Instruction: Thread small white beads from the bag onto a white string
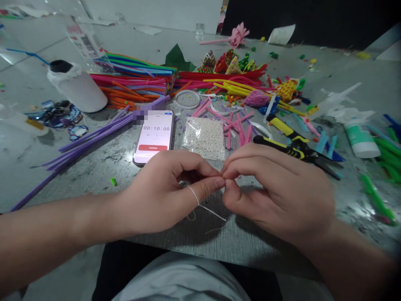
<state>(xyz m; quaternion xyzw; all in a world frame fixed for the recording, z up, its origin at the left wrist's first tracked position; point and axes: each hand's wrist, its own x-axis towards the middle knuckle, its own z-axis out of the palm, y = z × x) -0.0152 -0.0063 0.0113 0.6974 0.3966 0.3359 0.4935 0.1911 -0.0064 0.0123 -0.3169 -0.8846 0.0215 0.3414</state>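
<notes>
My left hand point(166, 192) and my right hand point(278, 188) meet fingertip to fingertip above the near edge of the table, both closed in a pinch. A thin white thread point(213, 212) loops over my left thumb, its loose tail hanging below toward the tabletop. Whatever lies between the pinched fingertips is too small or hidden to make out. Just beyond my hands lies a clear bag of small white beads point(203, 138). Left of the bag is a phone point(154, 136) showing 00:10:00. Beyond my right hand lie black-and-yellow-handled cutters point(297, 148).
Purple pipe cleaners point(106, 125) stretch across the left side, near a white bottle point(78, 88). Colourful bundles of pipe cleaners point(134, 85) lie farther back. Pink strips point(239, 129) are scattered beside the beads. A white-and-green bottle point(360, 136) stands at right.
</notes>
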